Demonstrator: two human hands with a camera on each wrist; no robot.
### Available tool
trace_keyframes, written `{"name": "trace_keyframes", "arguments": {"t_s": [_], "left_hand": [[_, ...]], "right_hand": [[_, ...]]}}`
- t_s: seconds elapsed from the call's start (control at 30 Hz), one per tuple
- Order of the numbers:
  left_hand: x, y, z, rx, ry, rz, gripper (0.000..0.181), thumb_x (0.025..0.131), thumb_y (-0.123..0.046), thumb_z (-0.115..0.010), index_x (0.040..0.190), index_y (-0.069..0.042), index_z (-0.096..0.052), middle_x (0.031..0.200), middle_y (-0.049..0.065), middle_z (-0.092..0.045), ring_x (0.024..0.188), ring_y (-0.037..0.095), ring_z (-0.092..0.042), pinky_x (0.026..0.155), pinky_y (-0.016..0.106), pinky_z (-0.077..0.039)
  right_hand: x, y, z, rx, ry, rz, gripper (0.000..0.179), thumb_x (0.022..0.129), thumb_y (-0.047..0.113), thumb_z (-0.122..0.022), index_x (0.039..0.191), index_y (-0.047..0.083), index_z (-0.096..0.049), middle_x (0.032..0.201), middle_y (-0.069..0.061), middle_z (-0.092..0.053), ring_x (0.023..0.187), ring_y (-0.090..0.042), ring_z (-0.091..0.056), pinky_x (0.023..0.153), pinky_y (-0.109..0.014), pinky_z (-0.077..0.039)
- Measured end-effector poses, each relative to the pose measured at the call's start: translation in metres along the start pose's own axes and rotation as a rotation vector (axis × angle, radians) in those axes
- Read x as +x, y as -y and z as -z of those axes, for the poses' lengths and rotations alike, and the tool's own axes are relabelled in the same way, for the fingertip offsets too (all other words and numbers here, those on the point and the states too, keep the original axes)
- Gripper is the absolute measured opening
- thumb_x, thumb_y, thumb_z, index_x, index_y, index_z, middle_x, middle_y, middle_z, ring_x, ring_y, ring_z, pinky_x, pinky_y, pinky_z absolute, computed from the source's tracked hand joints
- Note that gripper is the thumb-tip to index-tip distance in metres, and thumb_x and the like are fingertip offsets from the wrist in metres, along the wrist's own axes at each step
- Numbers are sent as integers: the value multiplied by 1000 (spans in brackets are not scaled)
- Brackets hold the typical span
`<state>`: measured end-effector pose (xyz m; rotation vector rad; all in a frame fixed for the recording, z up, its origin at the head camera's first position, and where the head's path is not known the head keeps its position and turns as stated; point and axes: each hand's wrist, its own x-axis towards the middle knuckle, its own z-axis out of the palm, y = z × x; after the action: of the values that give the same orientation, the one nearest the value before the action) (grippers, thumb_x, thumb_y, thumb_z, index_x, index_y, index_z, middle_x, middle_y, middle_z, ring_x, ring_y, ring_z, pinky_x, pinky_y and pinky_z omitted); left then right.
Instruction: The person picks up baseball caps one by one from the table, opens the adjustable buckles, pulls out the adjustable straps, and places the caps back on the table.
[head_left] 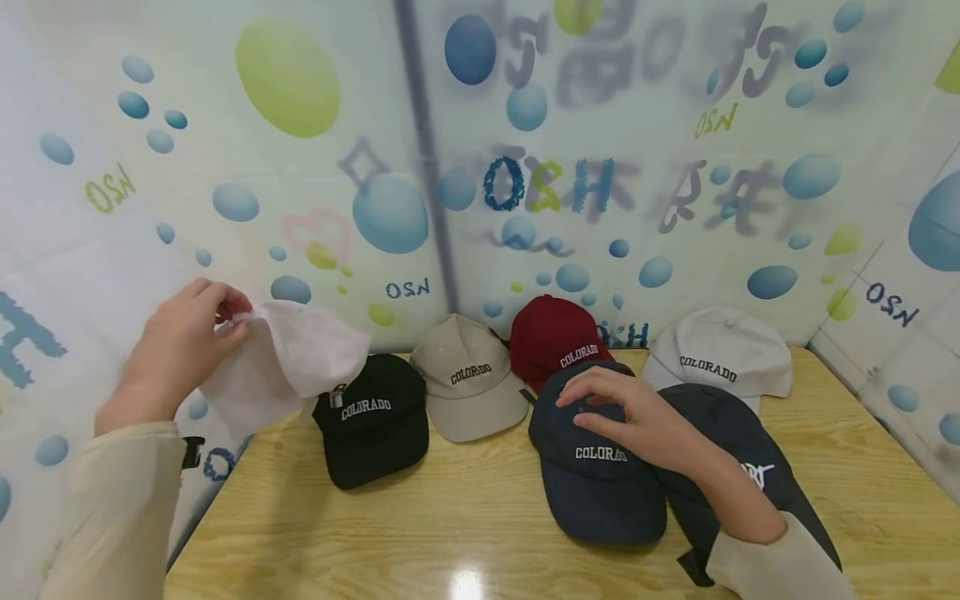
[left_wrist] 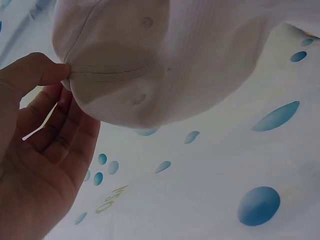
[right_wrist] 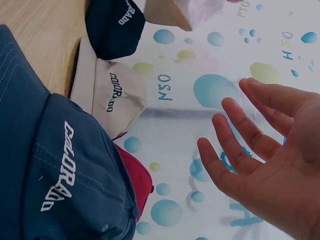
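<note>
Likely mid-carry: left hand [head_left: 180, 342] pinches pinkish cap [head_left: 318, 350] by counter [head_left: 367, 542] back-left corner; right hand [head_left: 645, 421] empty, fingers apart. Next probably needs lowering.

A pale curtain [head_left: 480, 271] printed with blue and lime-green bubbles [head_left: 288, 77] and reversed "H2O" lettering [head_left: 547, 185] stands behind a yellowish wood-grain table [head_left: 247, 508], with matching printed surfaces at both sides. Blurred grey characters [head_left: 596, 71], a faint pink heart [head_left: 330, 227] and a dark upright stripe [head_left: 427, 158] mark it. White glare [head_left: 467, 585] shines on the wood.
</note>
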<state>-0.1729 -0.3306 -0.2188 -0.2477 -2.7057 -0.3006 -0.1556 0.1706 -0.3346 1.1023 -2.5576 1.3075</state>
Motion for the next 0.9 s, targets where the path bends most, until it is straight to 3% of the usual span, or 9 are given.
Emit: {"name": "trace_keyframes", "arguments": {"t_s": [0.27,0.57,0.77,0.9], "left_hand": [[-21,15,-4,0,107,-1,17,89,-6,-67,102,5,-63,102,24,-60,89,38,-61,77,55,-51],[-47,21,-4,-22,410,49,11,89,-10,-69,97,-3,-65,92,7,-68,84,23,-63,69,35,-53],[-59,15,-19,-12,450,7,9,86,-11,-73,88,-13,-64,86,-3,-66,79,12,-59,65,26,-48],[-63,9,-29,-41,485,-43,11,85,-11,-76,85,-15,-65,83,-7,-65,76,7,-57,63,24,-48]], "right_hand": [[2,1,-5,12,9,3,20,97,13,-64,116,19,-67,118,1,-66,110,-15,-61,93,-35,-54],[2,-1,-5,3,10,15,20,96,12,-65,115,19,-68,116,1,-66,108,-12,-61,92,-31,-54],[3,-1,-6,1,11,22,20,96,12,-65,115,19,-68,117,1,-66,108,-13,-61,92,-30,-54],[3,0,-7,5,15,21,20,97,13,-64,115,19,-67,117,1,-66,108,-15,-61,92,-33,-55]]}}
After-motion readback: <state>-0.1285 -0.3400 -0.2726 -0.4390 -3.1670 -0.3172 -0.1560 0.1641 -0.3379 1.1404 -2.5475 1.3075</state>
